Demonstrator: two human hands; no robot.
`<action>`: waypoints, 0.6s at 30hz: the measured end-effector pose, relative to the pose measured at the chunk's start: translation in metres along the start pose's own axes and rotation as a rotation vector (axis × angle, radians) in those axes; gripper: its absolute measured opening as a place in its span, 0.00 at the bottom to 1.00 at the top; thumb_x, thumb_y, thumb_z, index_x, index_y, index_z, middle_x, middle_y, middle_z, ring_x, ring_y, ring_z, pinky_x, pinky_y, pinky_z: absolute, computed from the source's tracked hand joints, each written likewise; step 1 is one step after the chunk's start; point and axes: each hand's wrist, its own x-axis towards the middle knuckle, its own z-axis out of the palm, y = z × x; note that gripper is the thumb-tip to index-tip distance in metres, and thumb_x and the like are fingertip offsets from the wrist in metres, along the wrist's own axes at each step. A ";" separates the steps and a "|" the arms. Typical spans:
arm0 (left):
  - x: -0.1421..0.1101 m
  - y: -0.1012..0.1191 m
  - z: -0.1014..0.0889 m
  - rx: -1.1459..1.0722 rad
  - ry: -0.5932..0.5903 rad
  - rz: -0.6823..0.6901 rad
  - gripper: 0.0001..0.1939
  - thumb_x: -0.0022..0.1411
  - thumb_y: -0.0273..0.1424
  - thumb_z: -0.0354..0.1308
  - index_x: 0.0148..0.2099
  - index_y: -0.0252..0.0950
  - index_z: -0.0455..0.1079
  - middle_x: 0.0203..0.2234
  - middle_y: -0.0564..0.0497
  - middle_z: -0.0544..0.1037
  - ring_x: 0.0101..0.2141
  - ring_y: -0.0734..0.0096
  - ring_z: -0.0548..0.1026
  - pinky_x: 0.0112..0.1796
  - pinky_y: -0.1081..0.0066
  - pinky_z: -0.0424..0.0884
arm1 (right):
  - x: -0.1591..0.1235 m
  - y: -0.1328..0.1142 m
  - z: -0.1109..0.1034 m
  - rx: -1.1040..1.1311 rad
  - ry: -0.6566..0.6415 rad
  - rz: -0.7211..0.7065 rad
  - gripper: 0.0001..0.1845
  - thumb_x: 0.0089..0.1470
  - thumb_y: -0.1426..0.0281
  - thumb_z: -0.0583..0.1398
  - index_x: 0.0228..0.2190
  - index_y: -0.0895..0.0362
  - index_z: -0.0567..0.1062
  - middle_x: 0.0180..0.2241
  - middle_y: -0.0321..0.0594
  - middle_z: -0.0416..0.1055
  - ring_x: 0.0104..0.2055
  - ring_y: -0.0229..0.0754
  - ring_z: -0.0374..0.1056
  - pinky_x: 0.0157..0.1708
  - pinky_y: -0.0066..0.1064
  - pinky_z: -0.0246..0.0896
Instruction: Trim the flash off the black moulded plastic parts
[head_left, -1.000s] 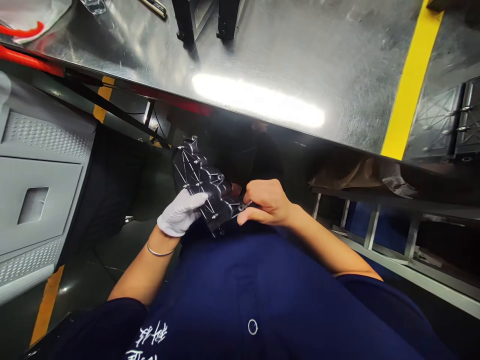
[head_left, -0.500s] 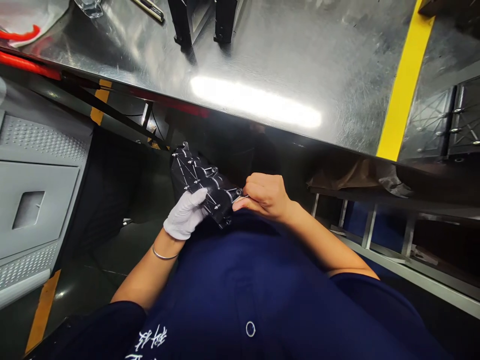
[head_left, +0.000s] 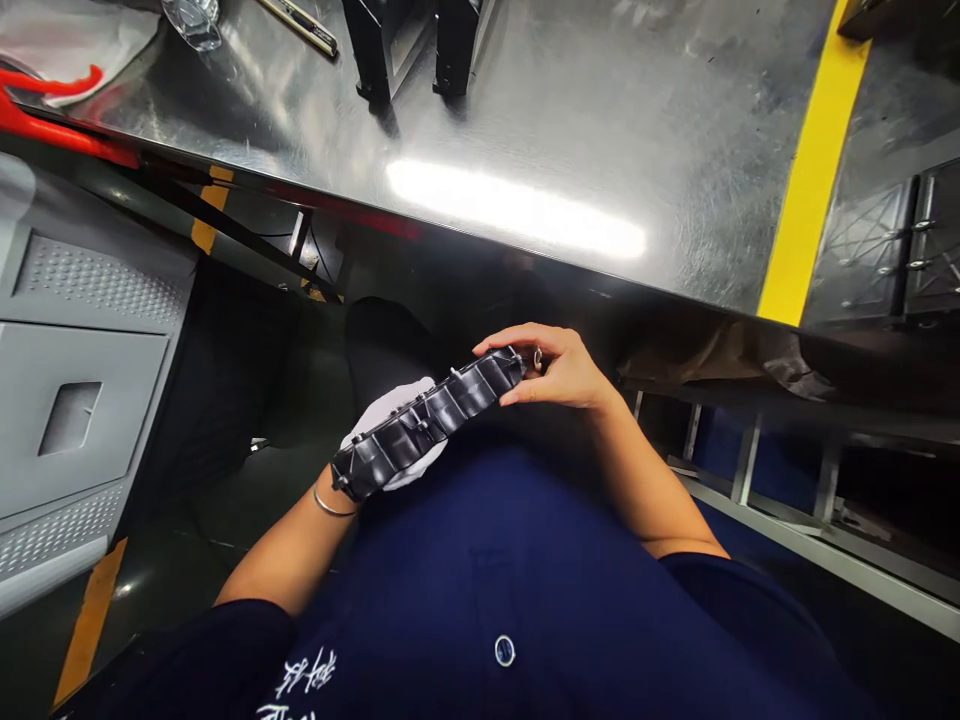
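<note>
A black ribbed moulded part [head_left: 427,425] lies tilted across my lap, its scalloped long side facing up and its right end higher in the view. My left hand [head_left: 390,405], in a white glove, wraps round the part from behind and below; its fingers are partly hidden by the part. At the far right end, my bare right hand [head_left: 555,368] grips the part between the thumb and the fingers, and a ring shows on one finger.
A shiny metal table [head_left: 600,120] with a yellow tape strip [head_left: 814,170] lies ahead. On it stand black brackets [head_left: 457,50], a pen [head_left: 304,25] and a red-handled tool [head_left: 67,130]. A grey plastic stool or case [head_left: 82,380] is at left, a metal rack [head_left: 742,460] at right.
The black part has been turned over onto its side, from its ribbed face to its scalloped edge. My right hand went from a closed pinch to a wider grip round its end.
</note>
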 end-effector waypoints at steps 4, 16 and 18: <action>-0.005 0.006 0.006 0.124 0.057 0.253 0.06 0.55 0.28 0.63 0.35 0.30 0.78 0.22 0.47 0.80 0.19 0.67 0.76 0.20 0.73 0.74 | -0.004 0.003 0.005 0.021 0.300 0.133 0.30 0.34 0.53 0.73 0.38 0.56 0.78 0.30 0.37 0.74 0.29 0.37 0.69 0.28 0.29 0.65; 0.007 0.008 0.026 -0.057 0.398 0.597 0.03 0.60 0.28 0.62 0.36 0.40 0.77 0.43 0.53 0.82 0.57 0.61 0.71 0.52 0.68 0.74 | 0.012 -0.004 0.046 0.209 0.203 0.274 0.22 0.49 0.52 0.66 0.32 0.59 0.77 0.27 0.38 0.74 0.28 0.35 0.67 0.28 0.27 0.63; 0.007 0.006 0.027 -0.096 0.382 0.554 0.04 0.60 0.26 0.62 0.35 0.40 0.76 0.42 0.54 0.82 0.55 0.62 0.73 0.51 0.70 0.75 | 0.013 -0.005 0.044 0.167 0.157 0.279 0.21 0.49 0.53 0.66 0.30 0.60 0.78 0.24 0.36 0.72 0.25 0.34 0.64 0.25 0.26 0.60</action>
